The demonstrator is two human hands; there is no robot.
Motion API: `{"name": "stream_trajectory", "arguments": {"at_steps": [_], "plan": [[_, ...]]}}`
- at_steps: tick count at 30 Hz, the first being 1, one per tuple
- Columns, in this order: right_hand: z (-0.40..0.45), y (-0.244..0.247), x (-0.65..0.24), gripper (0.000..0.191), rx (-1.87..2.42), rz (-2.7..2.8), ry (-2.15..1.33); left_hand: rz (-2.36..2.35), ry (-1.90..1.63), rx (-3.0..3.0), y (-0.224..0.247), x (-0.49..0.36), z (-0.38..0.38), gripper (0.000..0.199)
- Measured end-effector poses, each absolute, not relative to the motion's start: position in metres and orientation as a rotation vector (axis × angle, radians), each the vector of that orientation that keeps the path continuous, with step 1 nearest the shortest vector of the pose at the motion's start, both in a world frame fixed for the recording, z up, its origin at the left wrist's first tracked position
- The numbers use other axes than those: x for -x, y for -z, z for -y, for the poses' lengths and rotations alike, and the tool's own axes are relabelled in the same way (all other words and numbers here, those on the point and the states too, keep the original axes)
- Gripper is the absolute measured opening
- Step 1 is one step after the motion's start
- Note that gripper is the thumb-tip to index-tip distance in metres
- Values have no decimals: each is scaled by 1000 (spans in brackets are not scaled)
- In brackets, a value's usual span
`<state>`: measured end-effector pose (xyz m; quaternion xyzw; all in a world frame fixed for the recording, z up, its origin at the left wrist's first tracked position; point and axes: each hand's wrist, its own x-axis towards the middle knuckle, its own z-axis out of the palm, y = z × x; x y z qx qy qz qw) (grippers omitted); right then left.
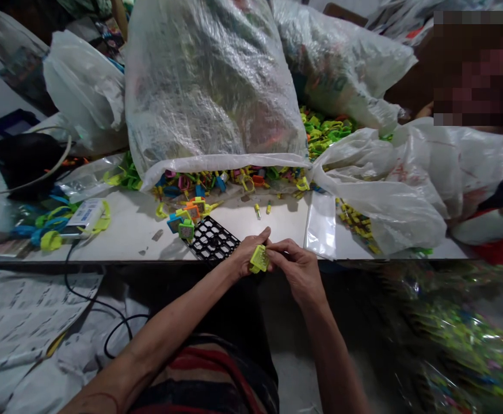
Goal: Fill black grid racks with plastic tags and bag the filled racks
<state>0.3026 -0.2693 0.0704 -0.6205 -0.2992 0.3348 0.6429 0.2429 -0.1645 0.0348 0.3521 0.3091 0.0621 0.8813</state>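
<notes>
A small yellow-green square piece [259, 259] is held at the table's front edge. My left hand [248, 251] is closed around it, thumb pointing up. The fingers of my right hand [292, 261] are pinched at the piece's right side; anything small between those fingertips is hidden. Left of my hands lies a black honeycomb grid [214, 240]. Blue, orange and green square pieces [186, 218] are clustered at the grid's left end. Two small yellow-and-clear parts [258, 211] rest on the table beyond my hands.
Large plastic bags [212, 86] stand along the back of the white table [122, 230], with colourful small parts spilling out. A flat clear packet [321, 224] lies to the right. At left are a white box [88, 214] and a cable [94, 300]. Another person is at the upper right.
</notes>
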Motion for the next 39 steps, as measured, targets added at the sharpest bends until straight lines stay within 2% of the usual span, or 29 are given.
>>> {"name": "stream_trajectory", "arguments": {"at_steps": [9,20,28,34,39], "plan": [[270,-69,-301,13,1456,745,-729,-685,-118,-734,-35,-242,164,56],[268,-54,-289,12,1595,823,-598,-766,-269,-799,-25,-237,164,60],[258,-53,-278,15,1670,880,-380,-749,-310,-768,-30,-235,151,59],[252,-48,-269,17,1724,1098,48,-748,-362,-721,-35,-236,146,60],[250,-39,-265,23,1759,1278,172,-825,-350,-669,-29,-236,144,58]]}}
